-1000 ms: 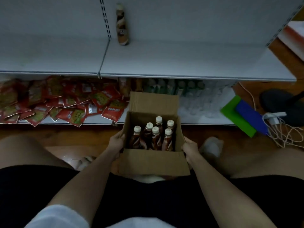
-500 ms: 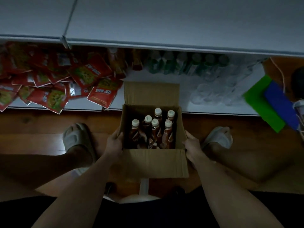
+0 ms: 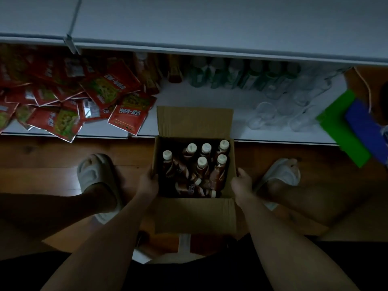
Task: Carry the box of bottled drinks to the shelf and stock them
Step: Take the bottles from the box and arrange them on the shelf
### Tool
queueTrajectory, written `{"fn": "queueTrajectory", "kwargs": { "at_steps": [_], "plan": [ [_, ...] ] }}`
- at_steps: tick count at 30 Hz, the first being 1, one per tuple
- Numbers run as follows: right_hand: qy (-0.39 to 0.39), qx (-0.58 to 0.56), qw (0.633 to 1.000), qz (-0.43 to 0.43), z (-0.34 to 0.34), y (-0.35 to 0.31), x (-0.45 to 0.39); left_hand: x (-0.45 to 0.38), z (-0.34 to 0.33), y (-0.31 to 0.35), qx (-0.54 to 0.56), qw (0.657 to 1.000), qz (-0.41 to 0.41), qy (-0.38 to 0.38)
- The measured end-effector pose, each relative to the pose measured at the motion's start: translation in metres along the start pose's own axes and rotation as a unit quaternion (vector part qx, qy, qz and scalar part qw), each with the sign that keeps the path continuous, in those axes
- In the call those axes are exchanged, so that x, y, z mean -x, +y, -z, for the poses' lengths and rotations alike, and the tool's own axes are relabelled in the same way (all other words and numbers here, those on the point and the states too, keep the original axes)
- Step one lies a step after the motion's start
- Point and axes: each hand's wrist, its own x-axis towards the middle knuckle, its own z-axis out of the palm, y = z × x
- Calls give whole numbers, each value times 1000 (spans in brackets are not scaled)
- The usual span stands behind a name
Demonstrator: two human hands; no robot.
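Note:
An open cardboard box [image 3: 195,215] sits low over the wooden floor between my feet, its flaps folded out front and back. Inside stand several brown bottled drinks [image 3: 201,166] with white caps, and at least one lies on its side at the bottom. My left hand [image 3: 148,182] grips the box's left wall. My right hand [image 3: 241,182] grips its right wall. The white shelf [image 3: 210,34] spans the top of the view, with a lower shelf [image 3: 210,97] just beyond the box.
Red snack packets [image 3: 63,97] lie piled on the lower shelf at left. Green bottles [image 3: 241,74] and clear bottles [image 3: 294,106] fill its right part. Green and blue flat items [image 3: 352,127] lean at far right. My white slippers [image 3: 94,177] flank the box.
The view has dropped lower and closer to the floor and bottom shelf. The box has come down between my feet, still held by both hands. The upper shelf's lone bottle has left view.

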Motion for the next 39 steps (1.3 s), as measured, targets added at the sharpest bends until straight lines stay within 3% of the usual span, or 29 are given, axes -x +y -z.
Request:
{"fn": "queueTrajectory", "kwargs": {
  "at_steps": [2,5,7,9,13,22,26,31,39],
  "plan": [
    [43,4,998,49,-4,-7,8,-1,2,4,7,999,-31,38],
    [134,43,971,195,-16,-21,29,0,0,19,-15,986,-103,127],
    [123,96,948,276,-25,-28,38,2,-7,35,-31,983,-139,118],
    [60,155,934,317,-33,-33,38,-1,-16,46,-28,990,-108,90],
    [-52,271,920,280,-40,-29,25,-12,-33,47,-54,998,-31,29],
    [-110,361,888,262,-54,-15,-10,-47,-58,45,-63,996,22,67],
    [-106,331,906,242,-53,-4,-16,-54,-63,39,-101,989,-2,105],
    [-99,271,932,219,-51,1,-12,-46,-68,25,-123,986,-53,97],
    [-70,175,952,241,-44,-17,21,-12,-41,22,-48,991,-93,82]
  ]
}}
